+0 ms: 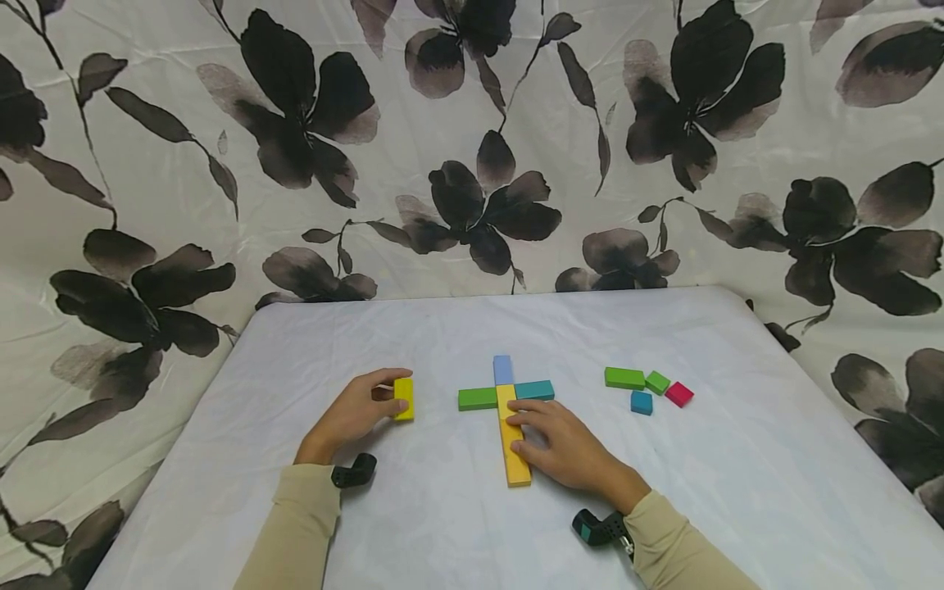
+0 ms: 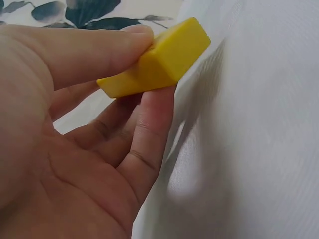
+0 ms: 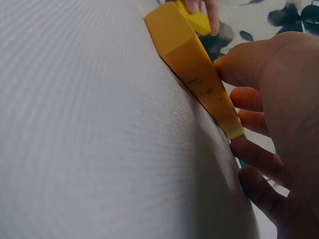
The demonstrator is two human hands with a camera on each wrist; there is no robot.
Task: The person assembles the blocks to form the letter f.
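My left hand (image 1: 359, 407) pinches a yellow block (image 1: 403, 399) between thumb and fingers, left of a cross-shaped layout. In the left wrist view the yellow block (image 2: 164, 59) shows tilted, thumb on one face and fingertips beneath. The right hand (image 1: 560, 442) touches the long orange bar (image 1: 516, 467) with its thumb and fingertips, along the bar's right side. Above that bar lies a light blue block (image 1: 502, 369). A green block (image 1: 477, 399) lies to its left and a teal block (image 1: 535, 390) to its right. In the right wrist view, the orange bar (image 3: 199, 74) lies on the cloth.
On the right side of the white-covered table (image 1: 442, 541) lie several loose blocks: a long green one (image 1: 624, 378), a small green one (image 1: 657, 382), a blue one (image 1: 642, 402) and a red one (image 1: 679, 394). A floral cloth (image 1: 413, 164) hangs behind.
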